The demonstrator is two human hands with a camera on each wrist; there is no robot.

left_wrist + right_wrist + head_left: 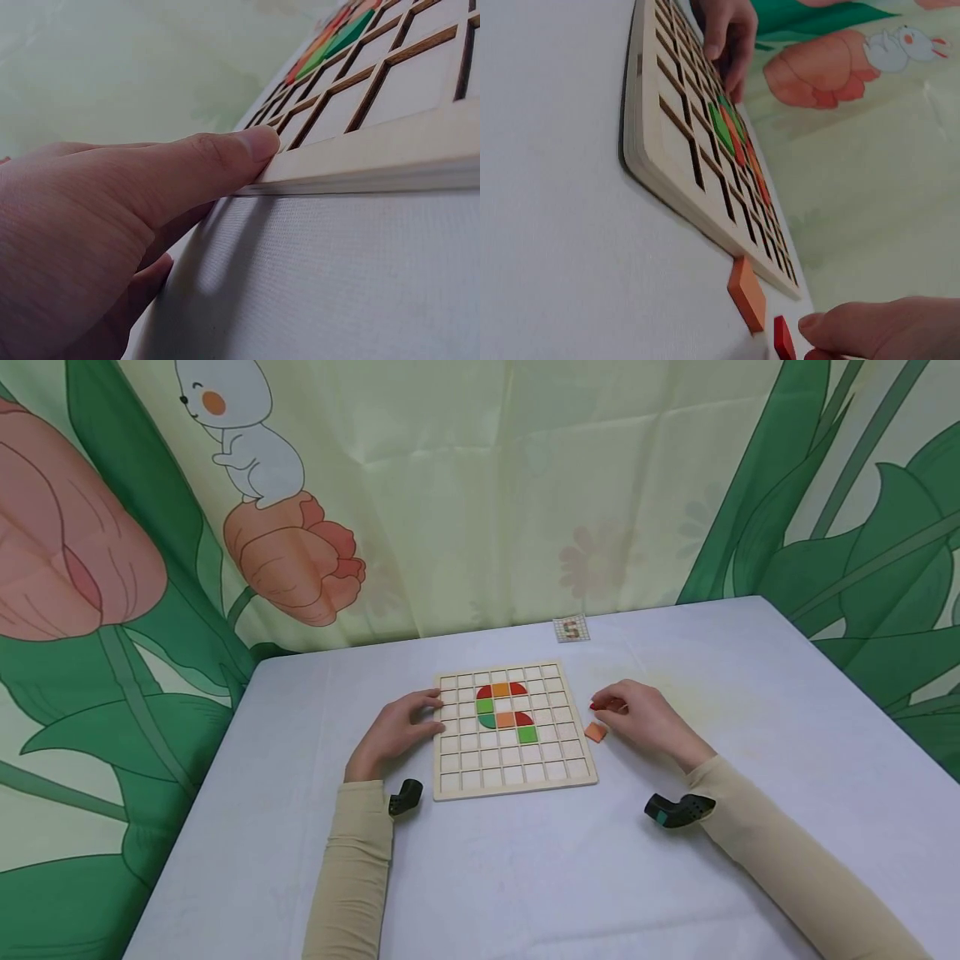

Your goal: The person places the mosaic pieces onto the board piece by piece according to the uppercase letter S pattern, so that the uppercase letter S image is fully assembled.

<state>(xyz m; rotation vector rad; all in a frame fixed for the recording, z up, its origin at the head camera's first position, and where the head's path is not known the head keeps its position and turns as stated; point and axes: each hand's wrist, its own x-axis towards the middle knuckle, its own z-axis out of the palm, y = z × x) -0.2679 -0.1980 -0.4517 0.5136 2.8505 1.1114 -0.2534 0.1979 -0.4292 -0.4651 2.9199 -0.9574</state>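
A wooden grid board (517,781) lies on the table with several red, orange and green tiles set in an S-like curve. My left hand (397,727) rests at its left edge; in the left wrist view the thumb (255,142) touches the rim. On the right, my right hand (637,710) has its fingers bent at a small red tile (594,705). A narrow gap shows between thumb and red tile (783,339) in the right wrist view; whether other fingers hold it is hidden. An orange square tile (596,732) lies beside the board's right edge, near that thumb.
A small card (572,627) printed with a grid and a similar S-like pattern lies at the table's back edge. A printed curtain (465,485) hangs behind the white-covered table (525,877). Black wrist devices (678,811) sit at both cuffs.
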